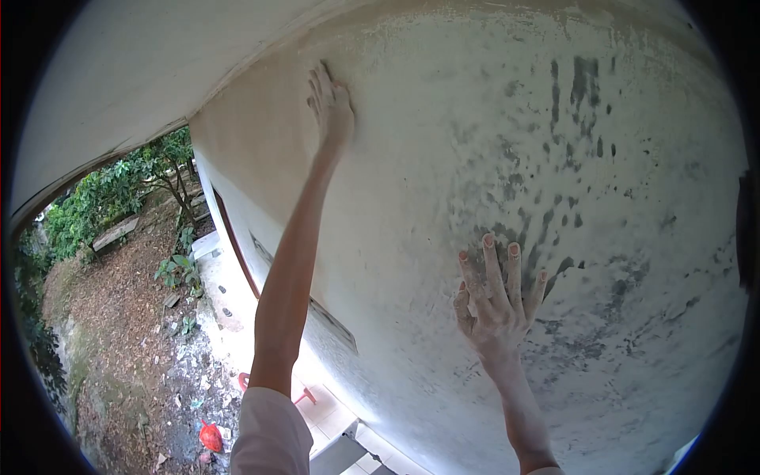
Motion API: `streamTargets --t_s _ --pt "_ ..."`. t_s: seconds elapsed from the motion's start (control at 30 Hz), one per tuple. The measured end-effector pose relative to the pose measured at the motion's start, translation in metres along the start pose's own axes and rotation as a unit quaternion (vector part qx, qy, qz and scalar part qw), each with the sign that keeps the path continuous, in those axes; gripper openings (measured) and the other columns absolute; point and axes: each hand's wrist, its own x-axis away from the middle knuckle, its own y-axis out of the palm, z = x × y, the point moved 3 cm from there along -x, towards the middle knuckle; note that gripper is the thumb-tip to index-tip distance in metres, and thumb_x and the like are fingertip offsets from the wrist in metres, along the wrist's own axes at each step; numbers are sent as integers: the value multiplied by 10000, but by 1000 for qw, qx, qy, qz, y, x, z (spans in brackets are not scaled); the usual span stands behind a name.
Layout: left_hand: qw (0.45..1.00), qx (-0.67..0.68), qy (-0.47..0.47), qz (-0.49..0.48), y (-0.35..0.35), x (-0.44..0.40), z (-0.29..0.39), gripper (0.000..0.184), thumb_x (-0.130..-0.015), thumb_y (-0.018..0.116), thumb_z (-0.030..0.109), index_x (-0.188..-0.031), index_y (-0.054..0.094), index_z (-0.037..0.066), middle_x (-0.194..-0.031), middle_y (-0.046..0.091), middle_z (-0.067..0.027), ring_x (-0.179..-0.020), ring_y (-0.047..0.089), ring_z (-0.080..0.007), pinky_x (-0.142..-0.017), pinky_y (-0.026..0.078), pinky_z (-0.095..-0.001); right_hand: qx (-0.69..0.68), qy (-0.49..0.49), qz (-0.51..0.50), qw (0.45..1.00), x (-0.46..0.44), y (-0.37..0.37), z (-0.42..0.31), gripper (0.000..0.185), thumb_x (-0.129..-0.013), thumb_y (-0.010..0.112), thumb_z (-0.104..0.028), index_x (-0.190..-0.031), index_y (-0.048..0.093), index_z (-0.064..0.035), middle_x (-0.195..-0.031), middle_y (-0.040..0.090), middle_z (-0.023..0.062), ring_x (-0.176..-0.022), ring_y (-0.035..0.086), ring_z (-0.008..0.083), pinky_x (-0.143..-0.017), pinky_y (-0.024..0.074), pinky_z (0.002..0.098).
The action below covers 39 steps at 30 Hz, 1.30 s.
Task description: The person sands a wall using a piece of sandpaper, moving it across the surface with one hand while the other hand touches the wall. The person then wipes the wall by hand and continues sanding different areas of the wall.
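High on the pale wall [396, 182], near its upper left part, my left hand [330, 99] rests with its fingers spread, and no object shows in it. My right hand [499, 305] is lower and to the right, palm toward the wall, fingers spread and coated with whitish powder. Around and above it the wall has dark grey patches and streaks [586, 83]. Whether my right palm touches the surface is hard to tell.
A ceiling edge [150, 63] runs above at the left. Below are a tiled floor [328, 416], part of a red stool [305, 396] and a step. Outside lie a leaf-strewn slope [119, 293], green trees [99, 198] and a red bag [210, 436].
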Motion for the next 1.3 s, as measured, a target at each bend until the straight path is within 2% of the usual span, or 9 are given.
streamTargets --t_s 0.1,0.4,0.5,0.67,0.77,0.97,1.07,1.23,1.3 --pt "985 -44 122 -118 8 105 108 606 -1018 237 286 -1509 -27 49 -1572 -58 -190 -1454 -69 -332 -1165 -55 -462 -5 7 -2 1000 0 0 -1 411 -879 510 -290 -1283 570 -335 -1430 471 -62 -1383 349 195 -1185 47 505" --pt "981 0 -195 14 -15 -67 31 650 -1005 155 432 -1512 -8 61 -1576 -26 -185 -1459 -64 -298 -1165 -41 -461 -20 4 13 1000 0 1 0 398 -881 503 -286 -1270 581 -322 -1417 486 -62 -1379 355 186 -1187 63 499" --pt "986 -10 -164 10 -2 -51 39 652 -1002 147 447 -1516 -21 83 -1577 -31 -179 -1460 -63 -295 -1163 -40 -464 -24 1 18 1000 0 1 0 402 -878 499 -286 -1270 580 -323 -1413 491 -62 -1374 363 182 -1188 68 498" --pt "993 -29 46 -101 27 59 177 662 -1009 163 391 -1488 -95 15 -1556 -113 -214 -1442 -139 -326 -1166 -84 -450 -28 -1 6 1000 2 2 1 410 -876 491 -278 -1273 577 -327 -1408 496 -61 -1363 382 183 -1187 77 498" --pt "996 -13 33 -87 24 37 166 666 -1008 161 397 -1488 -109 24 -1555 -130 -208 -1440 -154 -319 -1165 -79 -462 -34 -1 2 999 2 -1 1 410 -879 488 -277 -1276 576 -327 -1410 494 -60 -1358 390 184 -1186 83 497" --pt "966 0 -259 7 1 -84 46 697 -991 146 467 -1499 -78 46 -1565 -84 -207 -1458 -93 -288 -1160 -43 -464 -53 2 4 999 0 -3 0 398 -884 505 -269 -1270 581 -323 -1418 486 -54 -1364 381 182 -1185 71 494" --pt "976 10 -216 -5 4 -55 71 713 -986 151 477 -1496 -94 43 -1566 -81 -207 -1457 -96 -297 -1158 -55 -464 -57 0 0 998 0 -3 1 392 -889 506 -266 -1270 580 -321 -1418 486 -48 -1369 373 185 -1185 62 493" --pt "991 -36 106 -79 36 94 194 645 -1013 186 389 -1503 -51 44 -1571 -70 -181 -1455 -70 -309 -1176 -39 -452 -56 -5 1 998 2 -3 0 391 -885 517 -271 -1270 578 -311 -1415 491 -38 -1371 370 191 -1185 55 496" --pt "988 -23 123 -92 26 90 182 630 -1017 212 358 -1505 -41 48 -1570 -68 -180 -1454 -70 -312 -1180 -36 -451 -52 -11 0 999 2 -3 1 395 -879 528 -272 -1269 578 -307 -1413 494 -36 -1371 370 192 -1184 54 498"
